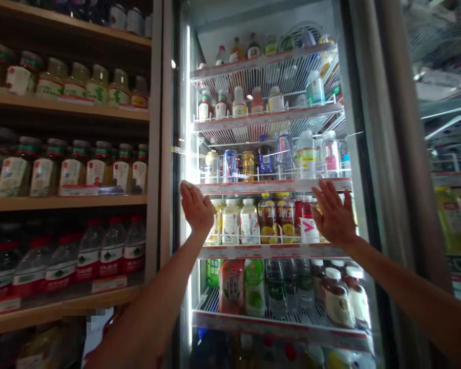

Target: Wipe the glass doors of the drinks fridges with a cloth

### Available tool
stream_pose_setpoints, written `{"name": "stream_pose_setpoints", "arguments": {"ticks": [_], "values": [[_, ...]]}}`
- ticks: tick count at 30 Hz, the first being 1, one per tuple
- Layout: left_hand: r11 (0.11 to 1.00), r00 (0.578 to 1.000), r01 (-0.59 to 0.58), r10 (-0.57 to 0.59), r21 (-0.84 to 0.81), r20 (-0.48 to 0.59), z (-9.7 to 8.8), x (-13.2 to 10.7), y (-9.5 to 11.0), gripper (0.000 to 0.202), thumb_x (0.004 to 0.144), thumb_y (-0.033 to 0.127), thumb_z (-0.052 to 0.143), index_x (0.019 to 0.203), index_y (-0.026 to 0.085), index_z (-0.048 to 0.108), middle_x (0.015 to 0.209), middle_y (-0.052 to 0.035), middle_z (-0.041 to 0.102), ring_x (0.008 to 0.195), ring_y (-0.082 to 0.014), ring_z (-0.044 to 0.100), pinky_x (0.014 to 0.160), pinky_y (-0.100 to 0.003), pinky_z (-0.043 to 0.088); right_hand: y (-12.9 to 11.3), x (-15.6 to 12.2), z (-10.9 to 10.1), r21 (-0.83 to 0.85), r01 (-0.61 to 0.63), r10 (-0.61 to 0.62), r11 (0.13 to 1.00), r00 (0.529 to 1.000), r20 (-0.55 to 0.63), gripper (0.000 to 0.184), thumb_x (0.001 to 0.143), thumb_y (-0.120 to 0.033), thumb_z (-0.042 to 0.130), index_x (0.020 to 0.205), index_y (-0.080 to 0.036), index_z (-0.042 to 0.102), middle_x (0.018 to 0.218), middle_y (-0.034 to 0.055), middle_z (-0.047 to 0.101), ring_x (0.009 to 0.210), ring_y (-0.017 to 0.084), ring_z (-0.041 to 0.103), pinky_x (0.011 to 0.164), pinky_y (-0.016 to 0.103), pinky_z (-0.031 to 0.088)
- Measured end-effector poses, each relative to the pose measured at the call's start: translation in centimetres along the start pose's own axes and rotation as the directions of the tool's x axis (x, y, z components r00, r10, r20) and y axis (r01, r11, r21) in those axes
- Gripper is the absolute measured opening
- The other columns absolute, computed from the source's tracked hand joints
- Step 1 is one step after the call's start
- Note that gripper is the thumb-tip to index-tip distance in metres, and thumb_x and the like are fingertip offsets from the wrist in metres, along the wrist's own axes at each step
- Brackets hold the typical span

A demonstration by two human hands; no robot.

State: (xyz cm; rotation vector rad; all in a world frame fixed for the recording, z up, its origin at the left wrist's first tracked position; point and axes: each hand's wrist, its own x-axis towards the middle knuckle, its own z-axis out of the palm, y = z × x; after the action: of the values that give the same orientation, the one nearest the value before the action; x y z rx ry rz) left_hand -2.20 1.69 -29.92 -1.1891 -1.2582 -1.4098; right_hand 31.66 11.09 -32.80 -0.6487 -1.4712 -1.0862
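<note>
My left hand (197, 209) is raised at the left edge of the lit glass-front fridge, fingers close together and bent. A small pale patch (186, 184) shows at its fingertips; its kind I cannot make out. On the right, my right hand (333, 212) is lifted with fingers stretched and apart, holding nothing visible. It appears against or just before the glass, in front of a red bottle with a white label (308, 225). Between the hands, a fridge shelf bears white-capped bottles (249, 221) and brown, yellow-capped bottles (268, 218).
Left of the fridge, wooden shelves (61, 204) hold jar-like bottles (72, 166) and red-capped water bottles (111, 251). The fridge's other wire shelves (269, 120) carry cans (229, 165) and bottles. A thick grey upright (386, 128) stands at right, beside more blurred shelving.
</note>
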Motion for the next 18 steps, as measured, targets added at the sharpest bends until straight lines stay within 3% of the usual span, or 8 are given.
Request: {"name": "stream_pose_setpoints", "arguments": {"ticks": [1, 3, 6, 8, 10, 13, 15, 18], "values": [[1.000, 1.000, -0.026, 0.026, -0.015, 0.015, 0.8, -0.5, 1.5, 0.055, 0.091, 0.028, 0.031, 0.139, 0.001, 0.027, 0.152, -0.0225, 0.014, 0.143, -0.0306, 0.006, 0.115, -0.055, 0.014, 0.0, 0.0, 0.0, -0.002, 0.002, -0.002, 1.000, 1.000, 0.002, 0.051, 0.093, -0.033, 0.035, 0.142, -0.020, 0.031, 0.148, 0.0108, 0.035, 0.139, 0.023, 0.027, 0.113, 0.049, 0.015], [0.979, 0.973, -0.197, 0.203, -0.057, 0.111, 2.1, -1.5, 4.2, 0.051, 0.090, 0.029, 0.033, 0.138, 0.011, 0.034, 0.151, -0.0135, 0.026, 0.142, -0.0221, 0.015, 0.116, -0.044, 0.019, 0.1, 0.0, -0.1, 0.001, 0.013, -0.013, 1.000, 1.000, -0.006, 0.050, 0.094, -0.033, 0.034, 0.142, -0.018, 0.032, 0.147, 0.0114, 0.036, 0.139, 0.023, 0.028, 0.113, 0.049, 0.015], [0.914, 0.889, -0.393, 0.406, -0.102, 0.213, 1.9, -1.5, 4.4, 0.046, 0.088, 0.031, 0.038, 0.132, 0.022, 0.044, 0.145, -0.0050, 0.041, 0.138, -0.0171, 0.029, 0.115, -0.038, 0.024, 0.3, -0.1, -0.1, 0.012, 0.030, -0.030, 0.999, 0.999, -0.024, 0.052, 0.093, -0.032, 0.035, 0.143, -0.017, 0.029, 0.147, 0.0121, 0.037, 0.139, 0.023, 0.028, 0.113, 0.048, 0.015], [0.938, 0.923, -0.342, 0.347, -0.058, 0.164, 0.6, -0.5, 2.1, 0.047, 0.089, 0.030, 0.035, 0.133, 0.017, 0.042, 0.147, -0.0106, 0.036, 0.139, -0.0221, 0.026, 0.114, -0.046, 0.022, 0.3, -0.1, -0.1, 0.013, 0.023, -0.023, 1.000, 0.999, -0.025, 0.053, 0.093, -0.032, 0.035, 0.144, -0.019, 0.027, 0.147, 0.0114, 0.037, 0.139, 0.022, 0.028, 0.114, 0.049, 0.014], [0.984, 0.983, -0.180, 0.180, 0.003, 0.047, -0.4, 0.4, -0.1, 0.050, 0.090, 0.027, 0.030, 0.137, 0.010, 0.034, 0.150, -0.0185, 0.025, 0.141, -0.0282, 0.017, 0.113, -0.055, 0.018, 0.2, -0.1, 0.0, 0.012, 0.012, -0.012, 1.000, 1.000, -0.018, 0.053, 0.093, -0.032, 0.034, 0.144, -0.020, 0.027, 0.147, 0.0107, 0.037, 0.139, 0.022, 0.028, 0.113, 0.049, 0.015], [0.998, 0.997, -0.057, 0.058, 0.026, -0.044, 0.2, 0.1, 0.3, 0.051, 0.091, 0.027, 0.029, 0.137, 0.004, 0.032, 0.151, -0.0226, 0.017, 0.142, -0.0306, 0.011, 0.112, -0.056, 0.018, -0.1, 0.0, 0.1, 0.015, 0.001, -0.001, 1.000, 1.000, -0.004, 0.052, 0.093, -0.032, 0.034, 0.144, -0.020, 0.028, 0.148, 0.0106, 0.036, 0.139, 0.022, 0.027, 0.113, 0.049, 0.015], [0.979, 0.978, -0.205, 0.206, -0.017, 0.045, 1.5, -1.1, 2.6, 0.049, 0.090, 0.028, 0.032, 0.135, 0.009, 0.037, 0.150, -0.0174, 0.025, 0.142, -0.0264, 0.017, 0.113, -0.048, 0.023, -0.2, 0.0, 0.0, 0.021, -0.008, 0.008, 1.000, 1.000, 0.013, 0.053, 0.094, -0.032, 0.033, 0.145, -0.022, 0.025, 0.149, 0.0097, 0.034, 0.140, 0.022, 0.026, 0.113, 0.049, 0.015], [0.883, 0.865, -0.456, 0.469, -0.110, 0.176, 2.4, -1.8, 5.0, 0.043, 0.088, 0.031, 0.038, 0.130, 0.023, 0.045, 0.145, -0.0044, 0.040, 0.136, -0.0184, 0.032, 0.114, -0.038, 0.026, 0.1, 0.1, -0.6, 0.030, -0.002, 0.001, 1.000, 0.999, 0.040, 0.055, 0.094, -0.032, 0.032, 0.147, -0.024, 0.018, 0.149, 0.0078, 0.034, 0.139, 0.022, 0.027, 0.114, 0.049, 0.014]]}}
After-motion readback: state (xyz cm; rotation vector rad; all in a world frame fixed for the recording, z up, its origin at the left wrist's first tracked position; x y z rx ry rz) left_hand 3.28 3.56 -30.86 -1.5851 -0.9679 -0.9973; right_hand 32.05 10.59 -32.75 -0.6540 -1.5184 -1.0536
